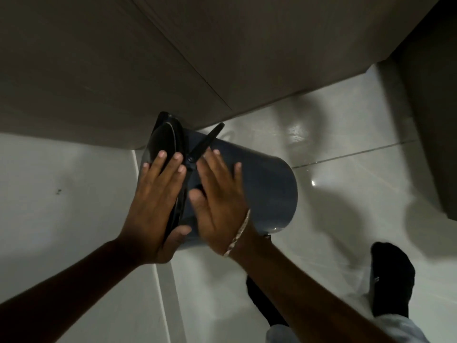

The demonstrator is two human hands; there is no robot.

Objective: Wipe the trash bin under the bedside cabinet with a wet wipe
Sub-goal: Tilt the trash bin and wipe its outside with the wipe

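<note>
A blue-grey round trash bin (268, 191) is tipped on its side just above the white floor, in front of the bedside cabinet (118, 70). Its glossy black lid (162, 138) faces left and its thin black handle (206, 141) sticks up. My left hand (154, 206) lies flat over the lid, with the thumb hooked under the rim. My right hand (218, 201), with a bracelet at the wrist, presses spread fingers against the bin's side wall. The bin is held between both hands. No wet wipe is visible.
Glossy white floor tiles (346, 134) spread to the right and below. A second dark furniture piece (432, 125) stands at the right edge. My feet in black socks (393, 278) are at the lower right. A small dark speck (58, 191) marks the pale surface on the left.
</note>
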